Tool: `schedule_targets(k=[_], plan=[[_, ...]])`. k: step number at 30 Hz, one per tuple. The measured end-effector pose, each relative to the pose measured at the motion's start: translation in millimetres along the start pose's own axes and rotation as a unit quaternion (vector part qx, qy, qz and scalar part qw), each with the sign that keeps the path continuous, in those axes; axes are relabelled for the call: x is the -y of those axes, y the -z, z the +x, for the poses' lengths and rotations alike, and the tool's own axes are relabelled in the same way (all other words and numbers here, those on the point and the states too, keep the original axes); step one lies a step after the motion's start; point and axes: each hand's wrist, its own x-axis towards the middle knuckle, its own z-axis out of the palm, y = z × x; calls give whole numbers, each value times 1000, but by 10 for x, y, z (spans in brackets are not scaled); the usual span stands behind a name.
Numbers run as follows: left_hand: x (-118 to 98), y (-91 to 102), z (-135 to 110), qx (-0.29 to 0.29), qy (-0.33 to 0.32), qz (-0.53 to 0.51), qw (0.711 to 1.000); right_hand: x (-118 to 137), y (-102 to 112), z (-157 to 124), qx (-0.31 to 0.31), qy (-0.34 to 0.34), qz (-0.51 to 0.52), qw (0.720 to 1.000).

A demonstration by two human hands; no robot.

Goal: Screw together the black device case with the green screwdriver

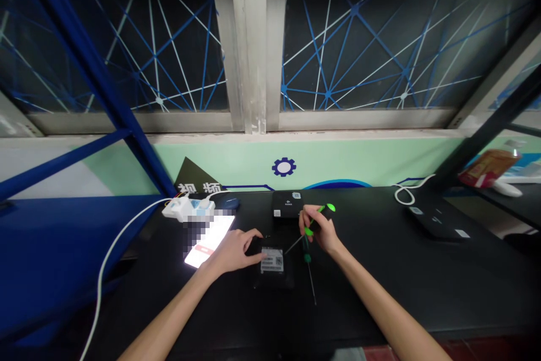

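While left hand (236, 248) lies spread on black box (274, 264), right hand (321, 231) grips screwdriver (326, 209) — black desk (401, 276), webbed windows (380, 40).

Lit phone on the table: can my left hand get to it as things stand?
Probably yes. The left hand rests on the small black device, and the lit phone lies flat just to its left on the table, with nothing visible between them.

Small black box (273, 264) lies label-up; green-capped screwdriver (308, 231) slants toward its corner
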Motion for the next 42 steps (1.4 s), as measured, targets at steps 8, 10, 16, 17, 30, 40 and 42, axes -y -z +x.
schedule_targets(k=[8, 10, 16, 17, 30, 40, 42], plan=[[-18, -27, 9, -13, 20, 8, 1000, 99, -38, -6, -15, 5, -61, 998], [-29, -15, 8, -12, 18, 10, 1000, 137, -77, 0, -12, -1, -80, 997], [-37, 40, -4, -2, 9, 11, 1000, 253, -341, 58, 46, -1, -201, 979], [-33, 48, -6, 0, 9, 10, 1000, 259, -387, 67, 52, 6, -213, 976], [22, 48, 10, 18, 16, -9, 1000, 232, -372, 19, 60, 17, -219, 974], [23, 16, 29, 10, 20, -8, 1000, -185, -170, -156, 29, -1, -163, 986], [24, 16, 25, 9, 20, -8, 1000, -266, -158, -197, 36, -13, -165, 986]])
